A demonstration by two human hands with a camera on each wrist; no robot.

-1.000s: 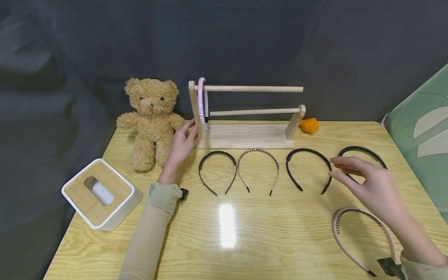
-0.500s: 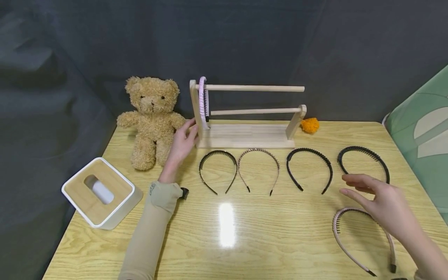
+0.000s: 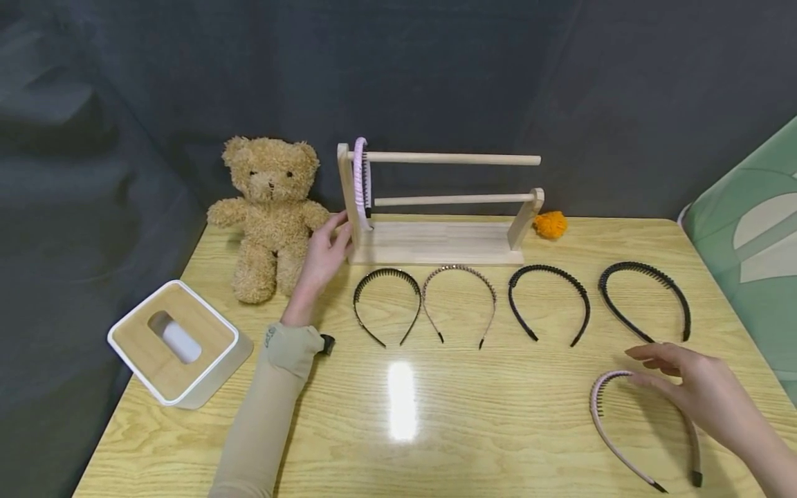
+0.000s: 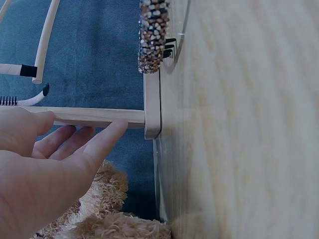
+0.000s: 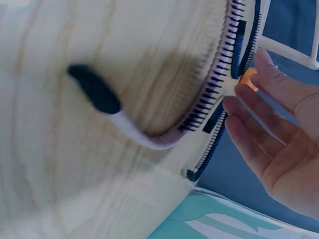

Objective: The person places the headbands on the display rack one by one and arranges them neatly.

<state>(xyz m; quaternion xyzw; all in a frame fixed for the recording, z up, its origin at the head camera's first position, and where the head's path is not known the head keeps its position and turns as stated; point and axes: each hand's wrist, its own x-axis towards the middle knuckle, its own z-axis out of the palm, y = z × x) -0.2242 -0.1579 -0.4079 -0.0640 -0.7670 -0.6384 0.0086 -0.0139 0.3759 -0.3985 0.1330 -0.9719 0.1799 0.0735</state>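
Note:
My left hand (image 3: 322,257) holds the left upright of a wooden rack (image 3: 438,242); in the left wrist view, fingertips touch the upright (image 4: 99,115) and some fingers go behind it. A lilac headband (image 3: 359,183) hangs at the left end of the rack's rods. My right hand (image 3: 700,387) hovers over a pale pink toothed headband (image 3: 613,449), its thumb and fingers apart with nothing between them. In the right wrist view this headband (image 5: 154,142) lies beside the fingers. Part of its arch is hidden by the hand in the head view.
Along the rack's front lie a dark toothed headband (image 3: 387,271), a beaded headband (image 3: 459,267) and two black headbands (image 3: 548,268). A teddy bear (image 3: 269,214) sits left of the rack, a tissue box (image 3: 177,346) stands nearer, and an orange pompom (image 3: 551,225) lies at the back.
My right hand has moved down and toward me, from beside the black headbands to over the pale pink headband. My left hand stays at the rack.

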